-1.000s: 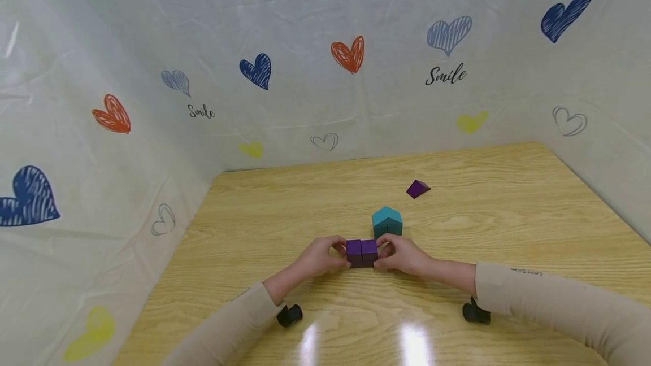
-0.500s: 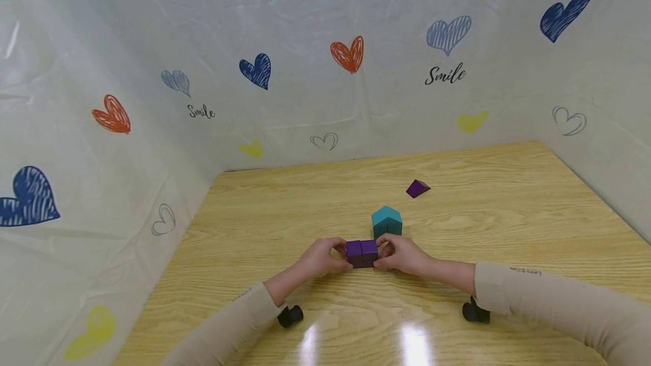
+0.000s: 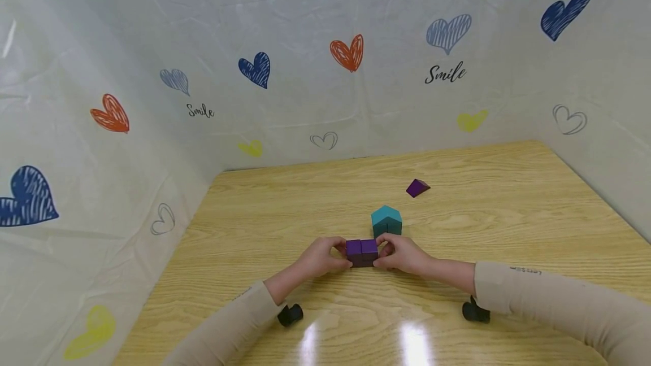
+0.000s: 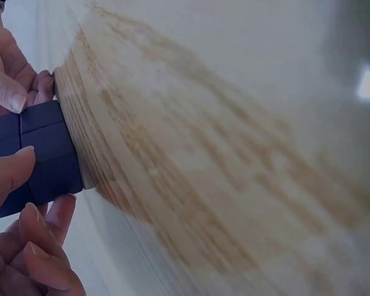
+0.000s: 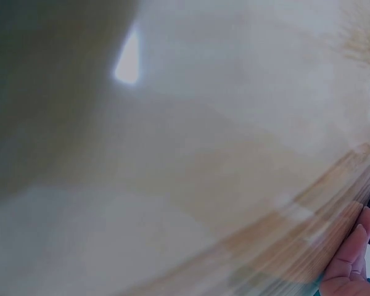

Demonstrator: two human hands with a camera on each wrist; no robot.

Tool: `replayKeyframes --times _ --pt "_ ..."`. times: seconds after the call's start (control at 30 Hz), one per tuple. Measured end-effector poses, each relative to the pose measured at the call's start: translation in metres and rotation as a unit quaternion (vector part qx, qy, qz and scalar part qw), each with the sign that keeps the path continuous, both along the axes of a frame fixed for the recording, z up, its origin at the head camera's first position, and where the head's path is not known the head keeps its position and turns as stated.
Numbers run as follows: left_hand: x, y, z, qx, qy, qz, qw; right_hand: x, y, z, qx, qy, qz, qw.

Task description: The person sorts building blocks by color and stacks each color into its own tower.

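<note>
In the head view, purple blocks (image 3: 361, 253) fitted together into a compact body with seams lie on the table, in front of me. My left hand (image 3: 320, 256) pinches their left end between thumb and fingers. From the other side, my right hand (image 3: 402, 254) grips the right end the same way. The left wrist view shows the dark purple blocks (image 4: 40, 157) with seams crossing their faces and fingertips of both hands on them. Just behind the blocks stands a teal block (image 3: 386, 220) with a peaked outline, its lower part partly covered by the right hand.
Farther back on the wooden table (image 3: 285, 202) lies a small purple wedge-like block (image 3: 418, 188). A white sheet (image 3: 305, 106) printed with hearts rises behind the table and along both sides. Black wrist devices (image 3: 290, 316) sit beneath the sleeves.
Both hands stay at the ends of the purple blocks, with only a slight shift of the left thumb and of the seams. The teal block and small purple block have not moved.
</note>
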State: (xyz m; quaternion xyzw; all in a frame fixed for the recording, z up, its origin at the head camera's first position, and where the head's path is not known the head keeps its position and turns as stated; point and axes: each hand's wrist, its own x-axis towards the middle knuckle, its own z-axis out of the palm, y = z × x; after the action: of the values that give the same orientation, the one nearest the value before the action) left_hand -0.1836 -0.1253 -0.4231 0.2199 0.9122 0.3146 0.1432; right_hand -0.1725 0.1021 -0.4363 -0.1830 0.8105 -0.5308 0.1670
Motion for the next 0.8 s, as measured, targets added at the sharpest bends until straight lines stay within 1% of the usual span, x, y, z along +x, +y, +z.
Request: replayKeyframes --times 0.17,0.33,0.43,0.53,0.6,0.67,0.73,0.8 --pt "0.001 -0.001 0.0 -0.002 -0.009 0.01 0.9999 0.001 0.0 0.002 0.013 0.007 0.004 1.0" --pt "0.003 -0.002 0.0 0.008 -0.023 0.028 0.9993 0.005 0.007 0.004 0.03 0.011 0.027 0.999" --pt "0.005 -0.004 0.002 0.027 -0.027 0.038 0.9985 0.011 0.014 0.011 0.046 0.024 0.041 0.998" --pt "0.005 -0.007 0.005 0.054 -0.029 0.049 0.9969 0.013 0.025 0.025 0.064 0.052 0.061 0.995" --pt "0.006 -0.009 0.006 0.07 -0.027 0.054 0.9957 0.007 0.035 0.036 0.074 0.073 0.072 0.992" --pt "0.006 -0.01 0.007 0.086 -0.021 0.053 0.9947 -0.003 0.047 0.048 0.083 0.094 0.068 0.99" --pt "0.007 -0.011 0.008 0.096 -0.015 0.051 0.9939 -0.016 0.059 0.059 0.095 0.121 0.048 0.987" --pt "0.008 -0.011 0.01 0.104 -0.013 0.05 0.9932 -0.031 0.072 0.067 0.119 0.159 0.017 0.98"
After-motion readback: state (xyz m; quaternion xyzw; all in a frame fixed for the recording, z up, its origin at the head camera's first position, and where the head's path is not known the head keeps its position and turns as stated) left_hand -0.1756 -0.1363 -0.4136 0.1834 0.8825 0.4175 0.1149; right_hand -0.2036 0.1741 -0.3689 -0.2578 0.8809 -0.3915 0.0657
